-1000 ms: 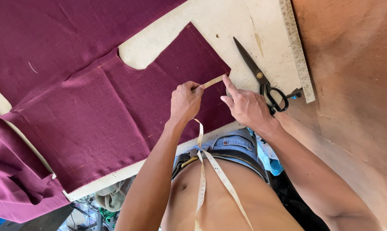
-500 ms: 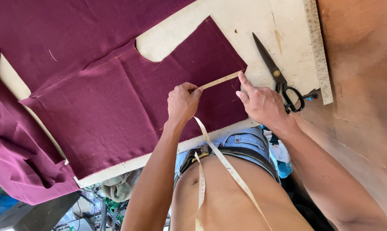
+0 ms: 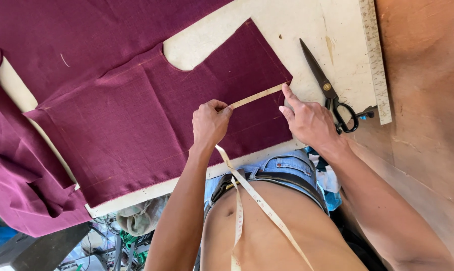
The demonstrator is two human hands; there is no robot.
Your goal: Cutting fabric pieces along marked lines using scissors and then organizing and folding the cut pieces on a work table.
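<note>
Tape measure (image 3: 257, 96) lay stretched across the maroon cloth panel (image 3: 151, 115) on the pale bench (image 3: 307, 25), running from the left hand (image 3: 210, 123) to the cloth's right edge. The left hand's fingers were closed, pinching the tape against the cloth, while the right hand (image 3: 309, 120) held its forefinger pressed on the tape's far end at the cloth's edge, the other fingers loosely curled. The tape's slack ran back under the left wrist and hung over the person's bare torso. Black scissors (image 3: 330, 90) lay just beside the right hand, with a ruler (image 3: 375, 55) along the bench's edge. As a judgement, the hanging slack could tug the tape askew, or the cloth could creep under the pressing fingers and spoil the reading.
</note>
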